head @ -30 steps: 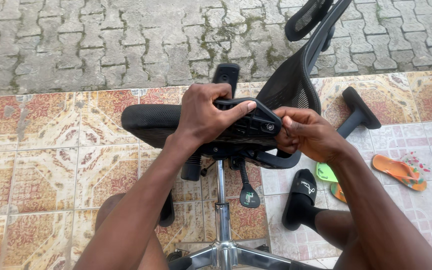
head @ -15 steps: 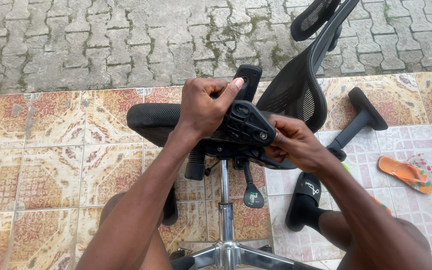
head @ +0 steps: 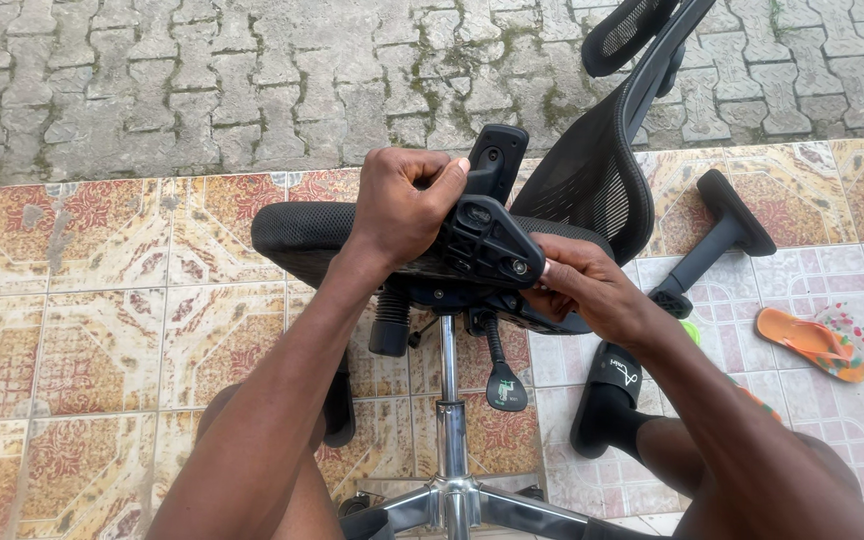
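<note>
While the left hand [head: 402, 205] closes its fingers over the top of a black plastic armrest bracket [head: 482, 240], thumb pressed against the upright post, the right hand [head: 577, 290] pinches the bracket's lower right corner with its fingertips, just beside a small bolt hole; both hands are wrapped on this one part, neither spread wide; the bracket sits against the edge of the black mesh seat [head: 322, 235] of an office chair, above the chrome gas column [head: 449, 400] and the star base [head: 452, 505]; it looks rigid and moulded, probably light for its bulk, with ribbed hard edges that give a sure hold and little risk of slipping, so the broad flat body seems the best place to take it, away from the bolt holes; a lever with a paddle end [head: 505, 385] hangs beneath the seat; behind rises the mesh backrest [head: 592, 185]; a loose armrest [head: 722, 235] lies on the patterned tile floor [head: 92, 330], near an orange flip-flop [head: 812, 342]; a black slide sandal [head: 607, 400] covers one foot.
</note>
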